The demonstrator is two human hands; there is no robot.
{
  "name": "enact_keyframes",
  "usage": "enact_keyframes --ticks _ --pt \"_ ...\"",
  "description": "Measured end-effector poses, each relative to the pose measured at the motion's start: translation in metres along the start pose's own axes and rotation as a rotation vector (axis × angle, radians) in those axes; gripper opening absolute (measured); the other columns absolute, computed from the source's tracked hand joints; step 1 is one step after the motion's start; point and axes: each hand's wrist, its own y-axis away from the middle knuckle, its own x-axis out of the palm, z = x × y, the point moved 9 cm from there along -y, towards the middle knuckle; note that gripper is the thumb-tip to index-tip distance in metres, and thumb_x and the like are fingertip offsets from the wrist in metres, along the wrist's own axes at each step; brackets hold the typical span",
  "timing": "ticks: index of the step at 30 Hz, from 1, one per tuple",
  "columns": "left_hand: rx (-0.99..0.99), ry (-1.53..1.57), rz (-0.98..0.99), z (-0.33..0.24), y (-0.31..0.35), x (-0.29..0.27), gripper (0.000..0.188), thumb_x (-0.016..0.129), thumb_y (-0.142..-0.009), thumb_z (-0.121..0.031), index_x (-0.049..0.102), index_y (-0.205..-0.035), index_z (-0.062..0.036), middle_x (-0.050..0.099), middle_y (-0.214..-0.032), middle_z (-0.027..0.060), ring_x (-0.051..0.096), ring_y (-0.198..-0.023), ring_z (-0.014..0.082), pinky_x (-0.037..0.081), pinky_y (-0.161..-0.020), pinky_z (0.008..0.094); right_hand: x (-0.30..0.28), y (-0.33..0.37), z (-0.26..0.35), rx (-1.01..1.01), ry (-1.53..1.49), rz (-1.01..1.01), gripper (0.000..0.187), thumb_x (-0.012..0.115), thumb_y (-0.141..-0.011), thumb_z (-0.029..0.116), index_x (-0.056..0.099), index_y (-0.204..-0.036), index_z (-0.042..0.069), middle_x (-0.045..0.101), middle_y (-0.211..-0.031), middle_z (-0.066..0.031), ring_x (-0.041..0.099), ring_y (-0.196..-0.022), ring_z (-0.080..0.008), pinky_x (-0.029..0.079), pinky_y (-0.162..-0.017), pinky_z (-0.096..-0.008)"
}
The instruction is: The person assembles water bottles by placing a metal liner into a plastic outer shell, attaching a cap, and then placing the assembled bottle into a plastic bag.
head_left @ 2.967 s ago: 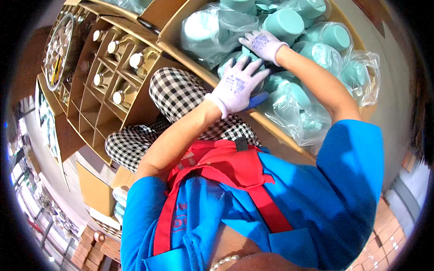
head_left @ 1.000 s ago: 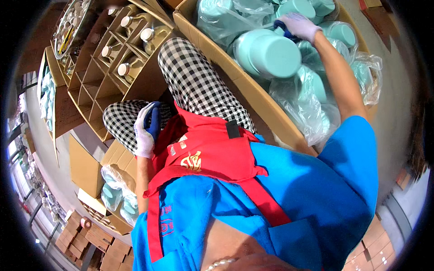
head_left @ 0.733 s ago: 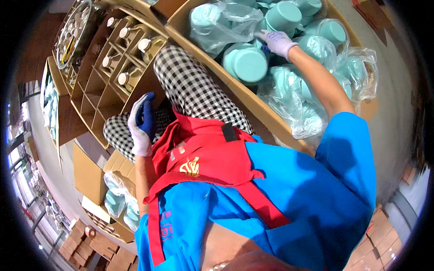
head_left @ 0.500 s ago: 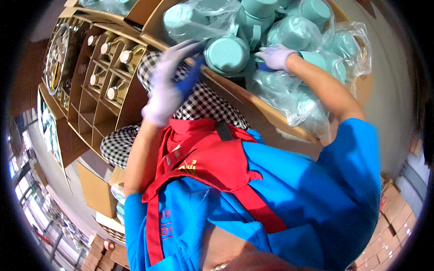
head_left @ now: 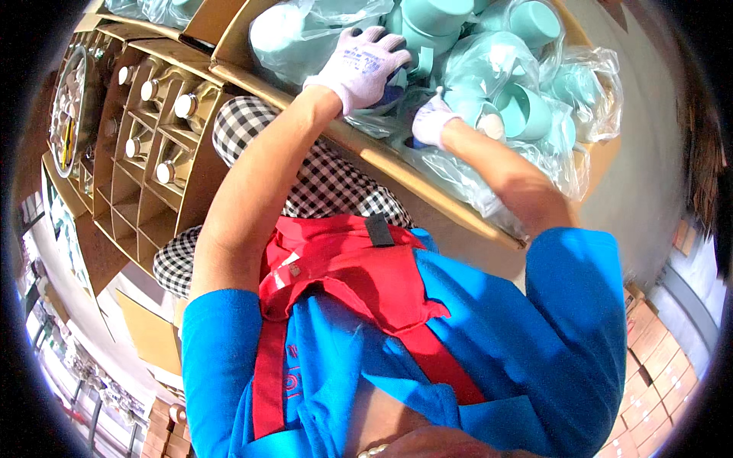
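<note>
Both of my hands wear white gloves with dark blue palms. My left hand (head_left: 360,69), back up and fingers spread and slightly bent, lies over the near side of a cardboard box (head_left: 397,166) of mint-green cups. What lies under its palm is hidden. My right hand (head_left: 432,122) is to its right, just inside the box's near edge, with the thumb up. Its other fingers are out of sight among clear plastic bags (head_left: 466,172). Close by are an open-mouthed mint-green cup (head_left: 521,112), a white round piece (head_left: 491,126) and an upside-down mint-green cup (head_left: 435,15).
At left stands a divided carton (head_left: 130,179) with several white-capped glass bottles (head_left: 185,105). A round tray (head_left: 70,114) of small items is at the far left. My checkered-clad knee (head_left: 248,126) touches the box's near side. Stacked brown cartons (head_left: 649,366) stand at lower right.
My left hand has moved right and forward, from above my knee to over the box. The cup with a handle there is now hidden or gone. My right hand has drawn back towards the near edge.
</note>
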Motion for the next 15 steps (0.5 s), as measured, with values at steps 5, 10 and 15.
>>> enact_keyframes --ticks 5,10,15 --pt "-0.029 0.006 0.033 0.0 -0.003 -0.006 0.048 0.077 -0.076 -0.036 0.063 -0.12 -0.0208 0.056 -0.132 0.0054 0.052 -0.124 0.0321 0.043 -0.099 0.0545 -0.003 -0.059 0.007 0.166 -0.346 -0.634 0.034 0.051 -0.089 0.015 0.072 -0.112 0.002 0.07 -0.117 -0.0176 0.066 -0.11 -0.0343 0.049 -0.098 -0.0428" --pt "-0.041 -0.014 -0.028 -0.009 0.019 -0.003 0.045 0.074 -0.076 -0.025 0.063 -0.12 -0.0218 0.055 -0.135 0.0059 0.049 -0.129 0.031 0.038 -0.104 0.054 -0.013 -0.037 0.0 0.13 -0.388 -0.607 0.027 0.053 -0.088 0.017 0.074 -0.103 0.007 0.073 -0.108 -0.014 0.067 -0.106 -0.0314 0.048 -0.095 -0.0453" --pt "-0.031 -0.008 -0.018 -0.012 0.024 -0.003 0.047 0.072 -0.075 -0.021 0.062 -0.121 -0.0212 0.055 -0.136 0.0062 0.048 -0.129 0.0313 0.037 -0.105 0.0551 -0.01 0.027 0.017 0.084 -0.126 -0.367 0.019 0.057 -0.087 0.02 0.073 -0.09 0.012 0.073 -0.094 -0.0095 0.068 -0.097 -0.0254 0.044 -0.099 -0.0432"
